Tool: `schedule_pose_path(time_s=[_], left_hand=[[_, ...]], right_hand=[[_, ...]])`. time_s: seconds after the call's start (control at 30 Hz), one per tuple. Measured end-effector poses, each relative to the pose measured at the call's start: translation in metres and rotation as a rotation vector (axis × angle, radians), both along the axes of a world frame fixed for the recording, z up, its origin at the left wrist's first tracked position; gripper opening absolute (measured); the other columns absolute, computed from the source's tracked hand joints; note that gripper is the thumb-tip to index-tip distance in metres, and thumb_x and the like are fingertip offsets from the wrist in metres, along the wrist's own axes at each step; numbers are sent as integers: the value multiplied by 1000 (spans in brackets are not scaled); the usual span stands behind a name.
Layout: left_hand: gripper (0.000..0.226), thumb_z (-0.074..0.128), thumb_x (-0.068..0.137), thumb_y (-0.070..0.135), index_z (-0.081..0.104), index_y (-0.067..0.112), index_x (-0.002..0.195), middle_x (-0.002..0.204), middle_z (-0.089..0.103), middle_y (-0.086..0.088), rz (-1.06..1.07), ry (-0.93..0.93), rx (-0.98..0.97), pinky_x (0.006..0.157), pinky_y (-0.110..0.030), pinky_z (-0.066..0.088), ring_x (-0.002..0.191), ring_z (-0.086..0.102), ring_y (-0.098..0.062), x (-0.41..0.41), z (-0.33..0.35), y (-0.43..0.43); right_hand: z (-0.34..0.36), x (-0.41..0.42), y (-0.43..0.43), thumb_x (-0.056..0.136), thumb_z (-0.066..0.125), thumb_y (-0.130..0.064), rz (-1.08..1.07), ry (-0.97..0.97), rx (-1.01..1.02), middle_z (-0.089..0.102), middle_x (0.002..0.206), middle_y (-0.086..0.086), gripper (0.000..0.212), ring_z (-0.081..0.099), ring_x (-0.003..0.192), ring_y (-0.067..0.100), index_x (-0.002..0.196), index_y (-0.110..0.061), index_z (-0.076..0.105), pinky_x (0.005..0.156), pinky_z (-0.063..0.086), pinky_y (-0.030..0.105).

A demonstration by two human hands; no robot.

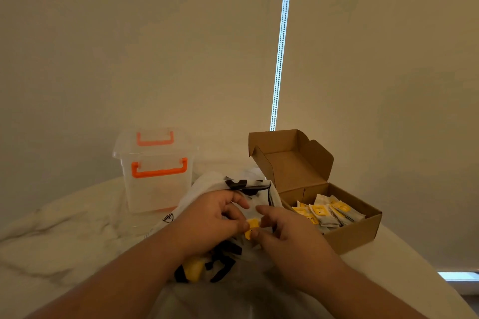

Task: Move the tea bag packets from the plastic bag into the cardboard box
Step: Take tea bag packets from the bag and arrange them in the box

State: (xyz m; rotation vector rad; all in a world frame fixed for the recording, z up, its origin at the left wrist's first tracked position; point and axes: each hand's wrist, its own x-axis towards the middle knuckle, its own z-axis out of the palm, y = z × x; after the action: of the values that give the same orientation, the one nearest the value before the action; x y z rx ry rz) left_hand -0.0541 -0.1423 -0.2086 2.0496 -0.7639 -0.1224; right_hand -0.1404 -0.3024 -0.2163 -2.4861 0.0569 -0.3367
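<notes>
An open brown cardboard box (359, 237) stands on a white crumpled cloth surface (64, 228), its lid flap tilted up and back. Inside it, a bunch of white and yellow tea bag packets (328, 212) lies packed against the box's near-left wall, some leaning on each other.

Just left of the box, touching its front corner, lies a white crinkled plastic bag with black lettering (248, 185). Both hands meet over this bag, just left of the box's near wall. The left hand (215, 217) has its fingers curled, thumb and fingertips closed on the left edge of a small yellow tea bag packet (252, 226). The right hand (285, 232), the one nearer the box, pinches the same packet's right edge between thumb and forefinger, with its other fingers bent under. The packet is held between the two hands above the bag's opening, not yet in the box. Whether the left fingers also catch some of the bag's film along with the packet is hard to tell, since the fingers hide that spot.

Farther from the box, under the left forearm, a second yellow shape (194, 269) shows through the bag's film; it may be another packet, but it is blurred.

Well left of the box, beyond the bag, stands a clear plastic storage tub with orange handles (155, 186), its lid on. Behind the box's raised lid a white beaded cord (281, 46) hangs down along a plain cream blind (129, 46).
</notes>
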Motion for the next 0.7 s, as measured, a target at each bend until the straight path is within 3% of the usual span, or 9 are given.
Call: schedule_pose_path(time_s=[0.13,0.23,0.37,0.43,0.53,0.6,0.7], left_hand=[[20,75,83,18,67,23,100,81,76,1,-21,33,-142,87,-34,55,81,71,-13,-1,1,1],[10,69,88,21,71,24,98,87,75,2,44,62,-245,85,-33,57,85,70,-12,1,-1,2],[20,54,96,23,73,32,95,92,73,10,167,70,-304,73,-23,50,86,65,-9,6,-4,1],[25,54,96,19,71,37,92,93,72,12,189,33,-278,74,-18,48,88,64,-4,7,-7,0],[30,54,94,18,68,44,89,93,70,15,179,-19,-191,85,-31,55,92,64,-6,9,-16,1],[29,55,94,23,67,50,89,86,69,12,177,-44,-132,77,-32,58,80,65,-11,9,-20,2],[26,55,96,27,65,49,86,74,66,4,174,-91,-78,59,-20,53,65,61,-11,8,-23,1]], right_hand=[[-2,2,-4,95,59,-28,-39,-49,93,68,87,-14,20,64,81,3,107,-43,65,76,56,23],[2,-3,-4,93,63,-31,-35,-103,161,70,82,-12,12,67,74,4,90,-42,67,71,59,25],[22,-23,-8,92,64,-23,40,-234,241,71,82,-13,15,67,76,5,86,-36,69,69,59,24],[35,-29,-18,91,63,-21,39,-346,276,70,82,-13,15,65,75,7,86,-33,69,66,57,22],[45,-23,-52,92,61,-19,-154,-442,344,68,79,-10,15,63,73,8,91,-32,68,59,50,21],[44,-13,-81,93,59,-18,-324,-428,273,66,82,-5,14,61,75,14,100,-29,65,57,44,25],[33,1,-116,91,60,-17,-510,-252,106,63,85,2,11,57,73,14,99,-25,61,56,43,29]])
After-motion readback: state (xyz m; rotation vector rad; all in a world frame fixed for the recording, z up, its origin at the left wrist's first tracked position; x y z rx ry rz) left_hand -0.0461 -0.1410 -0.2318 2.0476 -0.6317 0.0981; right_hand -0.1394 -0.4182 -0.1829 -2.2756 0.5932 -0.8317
